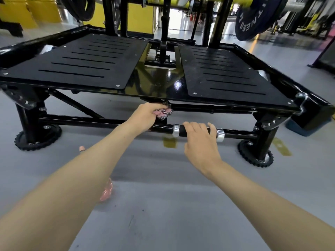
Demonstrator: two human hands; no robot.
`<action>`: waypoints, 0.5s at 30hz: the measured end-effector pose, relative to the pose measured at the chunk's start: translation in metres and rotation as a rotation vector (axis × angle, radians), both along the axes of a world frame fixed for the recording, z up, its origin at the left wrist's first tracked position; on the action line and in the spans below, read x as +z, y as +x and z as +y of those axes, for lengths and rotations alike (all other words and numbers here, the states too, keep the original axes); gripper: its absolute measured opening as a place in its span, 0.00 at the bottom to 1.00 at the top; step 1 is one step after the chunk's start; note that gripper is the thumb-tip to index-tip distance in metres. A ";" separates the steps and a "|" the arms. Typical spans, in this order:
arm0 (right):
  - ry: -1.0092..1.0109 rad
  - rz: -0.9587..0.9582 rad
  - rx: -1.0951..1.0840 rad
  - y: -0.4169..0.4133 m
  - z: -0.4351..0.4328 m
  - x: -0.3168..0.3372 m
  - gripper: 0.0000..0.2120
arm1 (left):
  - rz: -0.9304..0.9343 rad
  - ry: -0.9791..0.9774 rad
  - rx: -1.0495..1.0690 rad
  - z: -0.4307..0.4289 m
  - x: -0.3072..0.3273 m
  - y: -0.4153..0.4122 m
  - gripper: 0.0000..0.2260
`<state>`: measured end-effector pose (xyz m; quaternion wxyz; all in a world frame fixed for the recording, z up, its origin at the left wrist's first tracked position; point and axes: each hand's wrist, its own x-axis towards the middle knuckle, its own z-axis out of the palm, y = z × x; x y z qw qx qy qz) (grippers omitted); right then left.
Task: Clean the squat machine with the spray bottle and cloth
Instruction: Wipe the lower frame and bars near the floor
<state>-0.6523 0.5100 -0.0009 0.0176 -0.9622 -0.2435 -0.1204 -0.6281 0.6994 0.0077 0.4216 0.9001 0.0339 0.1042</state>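
Squat machine platform (pixel 159 84): a black steel deck that fills the upper half of the view, carrying two slotted foot plates, one at 10 o'clock (pixel 76 60) and one at 2 o'clock (pixel 230 73), with a glossy black centre strip between them. The deck stands on black legs with toothed round feet on the grey floor (pixel 163 205).

Cloth (pixel 164 111): pink and checked, bunched into a wad just above frame centre. It is pressed against the underside of the deck's front edge, above the lower crossbar (pixel 101 122).

Left hand (pixel 146 115): closed in a fist around the cloth, arm extended from the 7 o'clock corner.

Right hand (pixel 199 140): fingers loosely spread and curled over the black grip section (pixel 195 131) of the crossbar, between two silver collars. The fingertips touch the bar; whether the thumb wraps beneath cannot be determined.

Pink translucent object (pixel 107 191): lies on the floor at 7 o'clock, mostly hidden behind the left forearm; its pink tip shows near the elbow side. It may be the spray bottle, but this cannot be confirmed.

Weight plate (pixel 253 20): dark, lettered, mounted at 1 o'clock.
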 end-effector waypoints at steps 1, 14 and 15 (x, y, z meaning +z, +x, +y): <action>0.008 -0.003 0.007 0.000 -0.001 -0.001 0.26 | 0.008 -0.036 0.032 0.001 0.000 0.004 0.22; 0.000 0.059 0.066 0.008 -0.003 0.001 0.26 | 0.145 -0.056 0.012 -0.013 0.023 -0.038 0.25; -0.015 0.058 0.063 0.008 -0.002 0.001 0.26 | 0.120 -0.024 0.022 -0.019 0.020 -0.042 0.25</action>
